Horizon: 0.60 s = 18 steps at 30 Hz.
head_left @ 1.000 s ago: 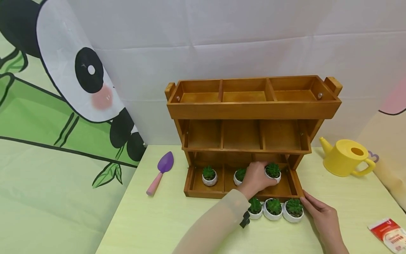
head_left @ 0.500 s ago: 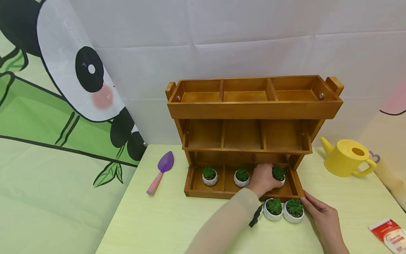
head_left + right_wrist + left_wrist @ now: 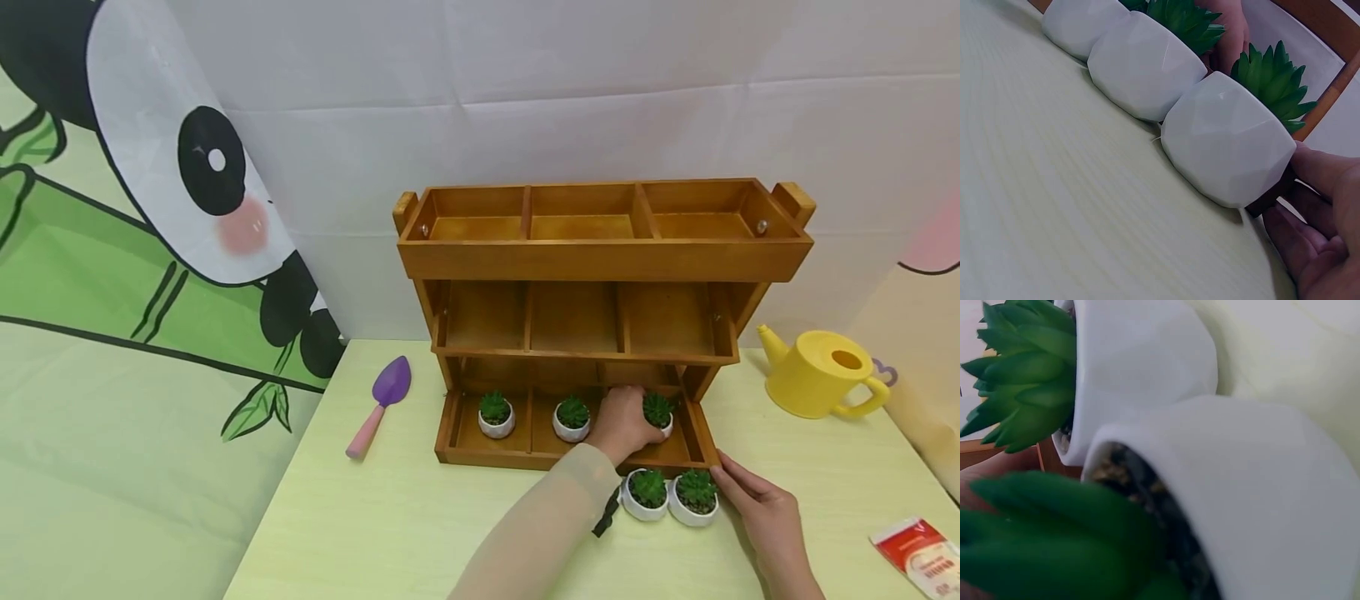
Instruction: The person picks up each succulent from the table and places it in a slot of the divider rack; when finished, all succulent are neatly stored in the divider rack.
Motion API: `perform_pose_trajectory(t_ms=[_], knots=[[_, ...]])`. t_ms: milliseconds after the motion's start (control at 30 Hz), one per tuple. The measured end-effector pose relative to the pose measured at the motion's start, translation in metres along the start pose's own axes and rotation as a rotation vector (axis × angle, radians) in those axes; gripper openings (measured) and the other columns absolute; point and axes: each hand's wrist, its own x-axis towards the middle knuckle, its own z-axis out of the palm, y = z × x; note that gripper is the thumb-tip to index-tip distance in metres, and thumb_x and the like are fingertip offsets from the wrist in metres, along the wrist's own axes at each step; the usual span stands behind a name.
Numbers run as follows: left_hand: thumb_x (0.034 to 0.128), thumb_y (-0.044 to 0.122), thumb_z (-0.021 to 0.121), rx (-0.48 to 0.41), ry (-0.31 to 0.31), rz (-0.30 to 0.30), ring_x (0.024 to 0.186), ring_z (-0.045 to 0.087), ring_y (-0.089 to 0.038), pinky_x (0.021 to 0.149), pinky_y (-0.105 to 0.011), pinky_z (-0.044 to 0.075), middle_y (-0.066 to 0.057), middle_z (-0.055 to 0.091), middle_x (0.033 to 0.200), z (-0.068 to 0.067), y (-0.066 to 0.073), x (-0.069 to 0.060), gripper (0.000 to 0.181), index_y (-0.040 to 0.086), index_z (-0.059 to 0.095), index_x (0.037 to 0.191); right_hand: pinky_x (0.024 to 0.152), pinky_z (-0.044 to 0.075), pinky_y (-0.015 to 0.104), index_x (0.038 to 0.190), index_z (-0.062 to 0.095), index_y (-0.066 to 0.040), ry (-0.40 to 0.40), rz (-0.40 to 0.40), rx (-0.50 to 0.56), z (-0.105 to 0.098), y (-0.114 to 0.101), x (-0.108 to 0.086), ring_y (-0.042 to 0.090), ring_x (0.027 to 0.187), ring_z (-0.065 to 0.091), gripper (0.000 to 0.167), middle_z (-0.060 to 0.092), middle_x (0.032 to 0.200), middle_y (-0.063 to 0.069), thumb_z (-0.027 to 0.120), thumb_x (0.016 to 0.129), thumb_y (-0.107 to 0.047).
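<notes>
In the head view my left hand point(image 3: 624, 423) reaches into the bottom tier of the brown wooden shelf point(image 3: 603, 260). It grips a small potted succulent point(image 3: 657, 410) in the right part of that tier; the pot is partly hidden. Two more potted succulents stand there, one at the left point(image 3: 496, 415) and one in the middle point(image 3: 572, 418). My right hand point(image 3: 767, 512) holds the tier's front right corner between thumb and fingers. Before the shelf, white faceted pots with succulents point(image 3: 1229, 140) stand in a row, the leftmost hidden by my left arm in the head view.
A purple trowel point(image 3: 378, 407) with a pink handle lies left of the shelf. On the right stand a yellow watering can point(image 3: 817, 375) and, nearer, a red and white packet point(image 3: 924, 554). The upper two tiers have three compartments each.
My left hand has moved right and set the potted succulent lower into the bottom tier, uncovering the middle pot. My arm now covers the leftmost front pot. The right hand stays on the corner.
</notes>
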Motion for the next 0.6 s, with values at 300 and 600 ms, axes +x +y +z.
perform_pose_trajectory(t_ms=[300,600], knots=[[0.0753,0.041,0.096,0.027,0.004,-0.014,0.105,0.065,-0.011,0.090,-0.022,0.054,0.006,0.068,0.112,0.002,0.001,0.000,0.058,0.016,0.070,0.121,0.086,0.044,0.003,0.139,0.067,-0.007,0.005,0.007,-0.021,0.000,0.001,0.001,-0.019,0.110,0.053,0.056,0.067,0.122,-0.024,0.076,0.096,-0.043],[0.0776,0.041,0.094,-0.037,-0.036,0.003,0.113,0.063,-0.012,0.094,-0.022,0.052,0.005,0.069,0.122,-0.012,-0.002,-0.008,0.063,0.015,0.070,0.129,0.086,0.043,0.002,0.139,0.067,-0.008,0.003,0.007,-0.050,0.000,-0.002,-0.001,-0.020,0.110,0.052,0.057,0.067,0.123,-0.023,0.075,0.096,-0.045]])
